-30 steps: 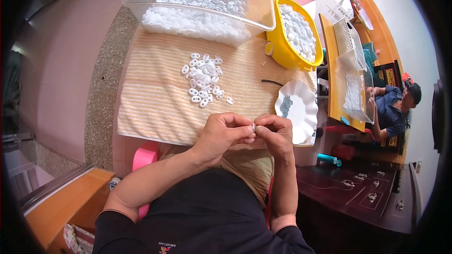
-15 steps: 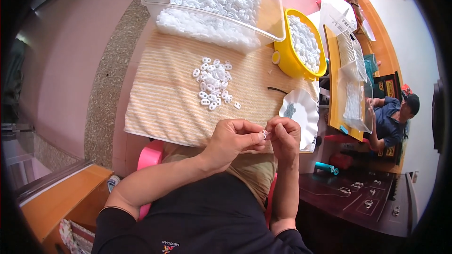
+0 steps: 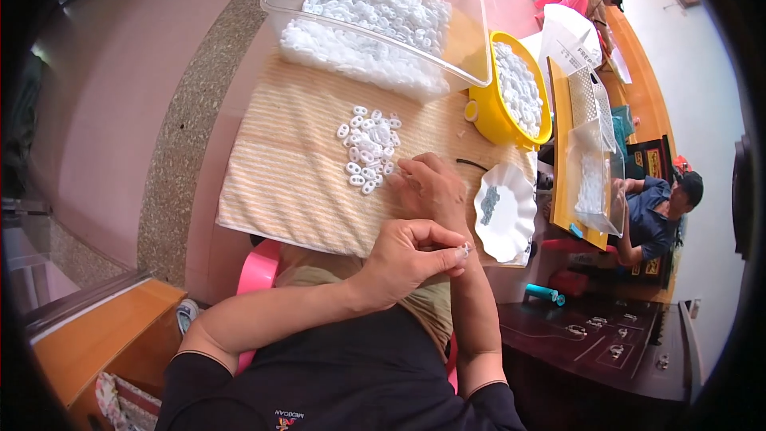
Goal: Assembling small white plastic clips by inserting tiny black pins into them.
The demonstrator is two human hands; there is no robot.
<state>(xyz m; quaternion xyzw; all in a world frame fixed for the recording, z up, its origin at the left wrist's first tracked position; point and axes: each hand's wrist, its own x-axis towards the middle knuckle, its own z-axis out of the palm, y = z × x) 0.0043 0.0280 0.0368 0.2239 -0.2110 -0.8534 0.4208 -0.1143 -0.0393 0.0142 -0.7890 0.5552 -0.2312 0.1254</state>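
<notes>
My left hand (image 3: 415, 262) pinches a small white plastic piece (image 3: 465, 249) between thumb and fingertips, just over the near edge of the cloth. My right hand (image 3: 435, 190) crosses beyond it, its slightly blurred fingers stretched out and apart at the right edge of a loose pile of white two-holed oval plastic pieces (image 3: 371, 144). Nothing shows between those fingers. To the right of this hand sits a white scalloped dish (image 3: 511, 231) with a heap of tiny grey-green parts (image 3: 490, 204) in it.
A striped cloth (image 3: 279, 160) covers the table. At the back stand a clear plastic bin (image 3: 471, 60) and a yellow tub (image 3: 496, 121), both holding many white pieces. A short black strip (image 3: 471, 164) lies by the dish. Another person (image 3: 658, 207) sits at the right beside a clear box (image 3: 610, 203).
My right hand has left the left hand and moved forward and left to the pile, its fingers opening. My left hand keeps its pinch on the small white piece, slightly nearer to me.
</notes>
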